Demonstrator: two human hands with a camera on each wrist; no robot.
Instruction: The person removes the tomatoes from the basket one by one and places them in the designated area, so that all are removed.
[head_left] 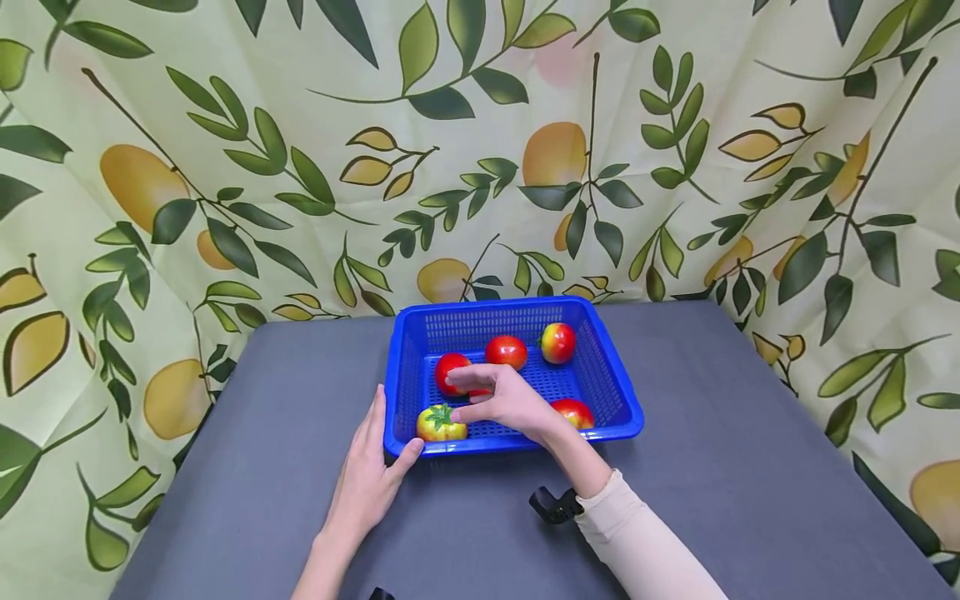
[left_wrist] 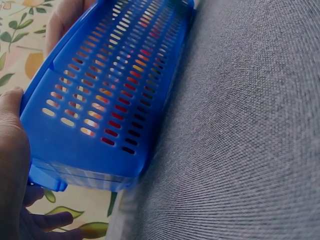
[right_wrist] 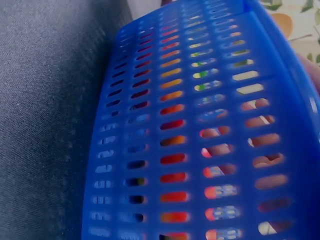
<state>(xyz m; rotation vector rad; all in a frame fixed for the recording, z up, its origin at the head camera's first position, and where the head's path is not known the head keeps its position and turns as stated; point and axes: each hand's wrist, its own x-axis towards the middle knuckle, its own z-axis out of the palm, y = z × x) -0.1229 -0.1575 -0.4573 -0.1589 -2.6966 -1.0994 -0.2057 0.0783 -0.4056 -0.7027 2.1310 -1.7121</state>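
A blue plastic basket (head_left: 628, 392) stands on the grey table with several tomatoes inside. My left hand (head_left: 367, 471) rests at its front left corner, fingers straight along the left side and thumb at the front rim. My right hand (head_left: 510, 402) reaches over the front rim into the basket, thumb and fingers apart. Its thumb tip is right at the green leafy top of a yellow-green tomato (head_left: 441, 427). Just beyond its fingertips lies a red tomato (head_left: 450, 372). A bit of red shows between its thumb and fingers, the rest hidden by the hand.
Another red tomato (head_left: 506, 352) and a red-yellow one (head_left: 558, 342) lie toward the basket's back. One more red tomato (head_left: 573, 412) is at the front right, partly behind the right wrist. Behind the grey table (head_left: 315, 375) hangs a leaf-patterned curtain (head_left: 300, 125).
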